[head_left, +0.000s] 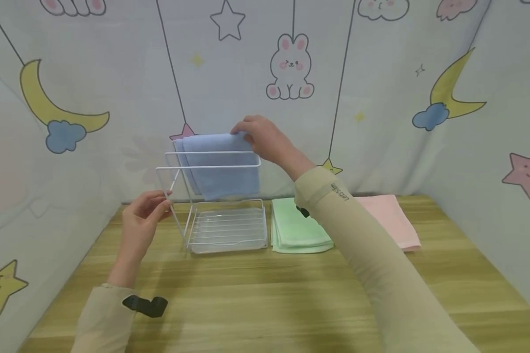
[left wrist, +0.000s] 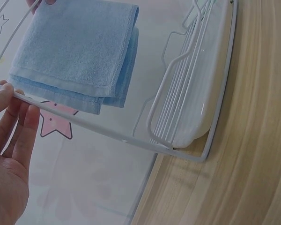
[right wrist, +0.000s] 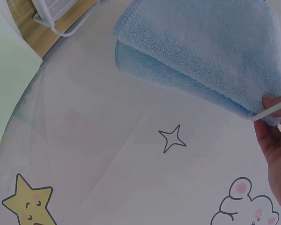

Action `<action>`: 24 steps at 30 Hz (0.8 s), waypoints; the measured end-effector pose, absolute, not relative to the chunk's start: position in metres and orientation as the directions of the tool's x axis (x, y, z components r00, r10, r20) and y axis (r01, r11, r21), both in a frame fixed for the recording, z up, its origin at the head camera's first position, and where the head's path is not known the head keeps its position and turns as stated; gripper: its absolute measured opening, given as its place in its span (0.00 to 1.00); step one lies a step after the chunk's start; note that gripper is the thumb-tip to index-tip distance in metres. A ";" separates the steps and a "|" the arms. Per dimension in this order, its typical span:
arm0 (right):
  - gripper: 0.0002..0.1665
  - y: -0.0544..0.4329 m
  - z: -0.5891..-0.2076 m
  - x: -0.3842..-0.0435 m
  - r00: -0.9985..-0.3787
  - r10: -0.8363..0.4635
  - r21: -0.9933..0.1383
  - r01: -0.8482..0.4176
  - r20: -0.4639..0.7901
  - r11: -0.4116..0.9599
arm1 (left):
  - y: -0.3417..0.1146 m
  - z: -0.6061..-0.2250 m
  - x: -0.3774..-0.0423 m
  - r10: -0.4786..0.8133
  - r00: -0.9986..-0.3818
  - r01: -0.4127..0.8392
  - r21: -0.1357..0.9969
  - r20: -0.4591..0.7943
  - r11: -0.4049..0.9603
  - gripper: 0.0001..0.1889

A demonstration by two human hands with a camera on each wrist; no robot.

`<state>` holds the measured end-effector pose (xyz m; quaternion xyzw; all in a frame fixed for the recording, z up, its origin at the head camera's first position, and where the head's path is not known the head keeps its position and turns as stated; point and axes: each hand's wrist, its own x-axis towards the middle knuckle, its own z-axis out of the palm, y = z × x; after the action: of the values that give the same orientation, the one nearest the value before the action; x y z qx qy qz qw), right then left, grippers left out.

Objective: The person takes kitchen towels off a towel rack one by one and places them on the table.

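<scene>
A white wire rack [head_left: 208, 167] with several raised bars stands toward the back of the table. Over its rearmost bar hangs a folded blue towel [head_left: 223, 171], its layers showing along the lower edge in the left wrist view. My right hand [head_left: 265, 139] pinches the towel's upper right corner, thumb and fingers at the end of the bar in the right wrist view. On the other side, my left hand [head_left: 143, 215] holds the rack's slanted side wire [left wrist: 79, 123] between thumb and fingertips.
A clear tray [head_left: 227, 230] sits in the rack's base. Right of it lie a folded green towel [head_left: 298, 228] and a folded pink towel [head_left: 390, 220], partly hidden by my right sleeve. A printed curtain [head_left: 388, 63] closes off the back and sides of the wooden table [head_left: 256, 304].
</scene>
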<state>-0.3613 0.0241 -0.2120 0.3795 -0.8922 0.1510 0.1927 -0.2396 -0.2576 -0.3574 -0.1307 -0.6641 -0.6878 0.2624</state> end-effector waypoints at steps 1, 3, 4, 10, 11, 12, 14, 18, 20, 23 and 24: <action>0.19 0.024 -0.212 -0.362 -0.638 -0.620 -0.121 -0.735 0.457 0.667 | -0.258 -0.357 -0.239 -0.185 -0.830 0.531 0.847 0.526 0.022 0.08; 0.19 0.025 -0.212 -0.363 -0.637 -0.621 -0.125 -0.737 0.457 0.664 | -0.258 -0.358 -0.238 -0.177 -0.836 0.525 0.851 0.520 0.023 0.08; 0.19 0.025 -0.212 -0.363 -0.636 -0.622 -0.129 -0.739 0.457 0.661 | -0.258 -0.358 -0.238 -0.175 -0.837 0.522 0.853 0.518 0.024 0.08; 0.19 0.027 -0.211 -0.369 -0.608 -0.645 -0.146 -0.770 0.463 0.621 | -0.257 -0.359 -0.239 -0.177 -0.842 0.517 0.856 0.510 0.008 0.07; 0.19 0.027 -0.211 -0.370 -0.607 -0.647 -0.155 -0.773 0.462 0.615 | -0.257 -0.359 -0.239 -0.175 -0.841 0.519 0.855 0.512 0.008 0.06; 0.19 0.027 -0.211 -0.371 -0.607 -0.647 -0.165 -0.775 0.461 0.609 | -0.257 -0.359 -0.239 -0.172 -0.840 0.521 0.854 0.515 0.012 0.06; 0.19 0.027 -0.210 -0.371 -0.612 -0.645 -0.189 -0.776 0.457 0.602 | -0.258 -0.359 -0.239 -0.165 -0.839 0.523 0.852 0.519 0.016 0.07; 0.19 0.027 -0.207 -0.373 -0.614 -0.646 -0.215 -0.779 0.454 0.589 | -0.258 -0.359 -0.238 -0.171 -0.833 0.528 0.849 0.526 0.034 0.10; 0.20 0.026 -0.204 -0.373 -0.613 -0.645 -0.216 -0.779 0.456 0.588 | -0.259 -0.358 -0.238 -0.173 -0.832 0.530 0.847 0.527 0.033 0.10; 0.20 0.025 -0.197 -0.373 -0.616 -0.640 -0.222 -0.777 0.460 0.589 | -0.260 -0.356 -0.238 -0.173 -0.829 0.535 0.845 0.531 0.031 0.08; 0.20 0.025 -0.194 -0.373 -0.611 -0.641 -0.219 -0.780 0.465 0.586 | -0.260 -0.356 -0.238 -0.173 -0.828 0.536 0.844 0.533 0.033 0.07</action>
<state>-0.3733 0.0249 -0.1940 0.4065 -0.8739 0.2047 0.1708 -0.2377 -0.2603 -0.3555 -0.1352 -0.6700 -0.6822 0.2597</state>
